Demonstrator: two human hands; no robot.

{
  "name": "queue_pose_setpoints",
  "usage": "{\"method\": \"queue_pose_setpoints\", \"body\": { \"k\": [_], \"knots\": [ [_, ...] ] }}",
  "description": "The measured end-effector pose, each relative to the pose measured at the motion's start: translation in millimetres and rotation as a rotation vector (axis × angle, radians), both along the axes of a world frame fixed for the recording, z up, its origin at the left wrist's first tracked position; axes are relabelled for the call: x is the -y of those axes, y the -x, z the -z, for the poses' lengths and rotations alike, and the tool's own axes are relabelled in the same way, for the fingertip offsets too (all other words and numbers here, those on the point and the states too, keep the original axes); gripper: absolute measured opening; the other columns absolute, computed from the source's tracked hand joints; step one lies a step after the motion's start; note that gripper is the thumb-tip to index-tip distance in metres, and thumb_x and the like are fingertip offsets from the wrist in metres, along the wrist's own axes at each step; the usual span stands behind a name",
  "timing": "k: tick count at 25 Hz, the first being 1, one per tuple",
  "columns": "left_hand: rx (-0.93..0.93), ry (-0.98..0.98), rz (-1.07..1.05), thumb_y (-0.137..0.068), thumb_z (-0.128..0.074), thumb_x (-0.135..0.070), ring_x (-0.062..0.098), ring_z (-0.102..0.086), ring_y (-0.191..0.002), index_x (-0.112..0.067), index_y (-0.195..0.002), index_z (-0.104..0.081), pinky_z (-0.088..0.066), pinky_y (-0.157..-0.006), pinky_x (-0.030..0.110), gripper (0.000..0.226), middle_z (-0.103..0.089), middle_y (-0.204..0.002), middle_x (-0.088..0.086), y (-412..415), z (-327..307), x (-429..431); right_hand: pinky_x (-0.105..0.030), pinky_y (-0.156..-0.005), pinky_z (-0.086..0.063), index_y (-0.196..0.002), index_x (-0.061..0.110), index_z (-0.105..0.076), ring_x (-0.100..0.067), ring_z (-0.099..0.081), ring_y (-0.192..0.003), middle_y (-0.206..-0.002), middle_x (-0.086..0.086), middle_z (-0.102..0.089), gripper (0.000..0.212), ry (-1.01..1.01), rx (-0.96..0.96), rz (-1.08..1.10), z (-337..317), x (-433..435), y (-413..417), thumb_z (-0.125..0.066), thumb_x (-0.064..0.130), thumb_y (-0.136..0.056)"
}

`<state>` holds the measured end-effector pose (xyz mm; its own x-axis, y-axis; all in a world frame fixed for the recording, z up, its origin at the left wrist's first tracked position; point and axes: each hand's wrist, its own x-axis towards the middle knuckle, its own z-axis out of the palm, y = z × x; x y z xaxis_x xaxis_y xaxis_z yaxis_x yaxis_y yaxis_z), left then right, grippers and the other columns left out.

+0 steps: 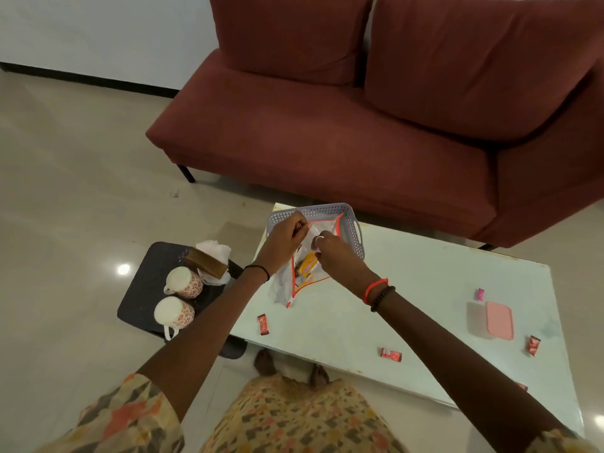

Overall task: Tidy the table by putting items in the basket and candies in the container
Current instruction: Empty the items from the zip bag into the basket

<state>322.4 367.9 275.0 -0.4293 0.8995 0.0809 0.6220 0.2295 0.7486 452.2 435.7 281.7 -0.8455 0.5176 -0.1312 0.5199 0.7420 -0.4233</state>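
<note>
A clear zip pouch [305, 273] with an orange-red edge hangs half over the grey perforated basket [349, 230] at the table's far left corner. My left hand [286, 237] pinches its left top edge and my right hand [330, 248] pinches the right top edge. Inside the pouch lies a yellow packet [307, 264] with small dark items. Red candies lie on the pale table: one [263, 323] near the left edge, one [390, 354] at the front, one [532, 345] at the right. A clear container with a pink lid [498, 320] stands at the right, a pink candy [480, 294] behind it.
A dark low stool [143, 289] left of the table carries two floral mugs [183, 282], a brown box and white tissue. A dark red sofa [359, 125] stands just behind the table. Another red candy [522, 386] shows at the front edge by my right forearm.
</note>
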Motion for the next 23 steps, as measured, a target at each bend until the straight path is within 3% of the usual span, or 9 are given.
{"method": "queue_pose_setpoints", "body": {
  "k": [5,11,15,18,21,23],
  "knots": [
    [-0.066,0.047,0.083,-0.093,-0.052,-0.015,0.006,-0.047,-0.058,-0.001,-0.093,-0.053,-0.041,-0.061,-0.003,0.014,-0.047,-0.075,-0.002,10,0,16,-0.041,-0.092,-0.048,-0.116,-0.002,-0.057,-0.034,-0.057,-0.112,-0.121,-0.02,-0.058,0.03,-0.086,0.417,-0.257,24,14,35,-0.036,-0.001,-0.096],
    [-0.014,0.013,0.106,-0.093,-0.052,-0.013,0.007,-0.048,-0.062,0.002,-0.096,-0.056,-0.038,-0.064,-0.004,0.015,-0.05,-0.082,0.0,18,-15,24,-0.049,-0.106,-0.038,-0.131,0.006,-0.05,-0.035,-0.048,-0.129,-0.135,-0.013,-0.054,0.035,-0.309,0.804,-0.285,57,17,53,-0.033,0.008,-0.1],
    [0.006,-0.022,0.103,-0.092,-0.053,-0.012,0.01,-0.049,-0.068,0.001,-0.098,-0.058,-0.042,-0.065,0.002,0.016,-0.052,-0.084,0.0,28,-16,17,-0.058,-0.11,-0.03,-0.133,0.008,-0.05,-0.039,-0.042,-0.13,-0.138,-0.018,-0.048,0.037,-0.375,0.746,-0.308,77,-2,65,-0.031,0.01,-0.101],
    [0.029,-0.042,0.098,-0.092,-0.053,-0.012,0.008,-0.049,-0.063,0.0,-0.098,-0.059,-0.043,-0.066,0.01,0.015,-0.052,-0.082,-0.002,37,-4,5,-0.053,-0.109,-0.032,-0.129,0.008,-0.054,-0.039,-0.042,-0.13,-0.139,-0.019,-0.048,0.036,-0.369,0.658,-0.302,96,-22,76,-0.035,0.007,-0.099],
    [0.046,-0.051,0.08,-0.091,-0.054,-0.013,0.004,-0.05,-0.061,0.0,-0.098,-0.059,-0.042,-0.066,0.003,0.015,-0.055,-0.08,0.0,51,16,-12,-0.045,-0.104,-0.038,-0.121,0.01,-0.059,-0.035,-0.048,-0.124,-0.13,-0.013,-0.057,0.031,-0.346,0.638,-0.265,118,-37,93,-0.039,0.008,-0.098],
    [0.084,-0.064,0.073,-0.091,-0.056,-0.011,0.002,-0.051,-0.063,0.002,-0.098,-0.059,-0.041,-0.065,-0.003,0.015,-0.062,-0.08,0.011,61,26,-24,-0.042,-0.1,-0.043,-0.115,0.006,-0.06,-0.033,-0.054,-0.117,-0.122,-0.012,-0.062,0.029,-0.3,0.626,-0.264,129,-42,102,-0.039,0.002,-0.097]
  ]
}}
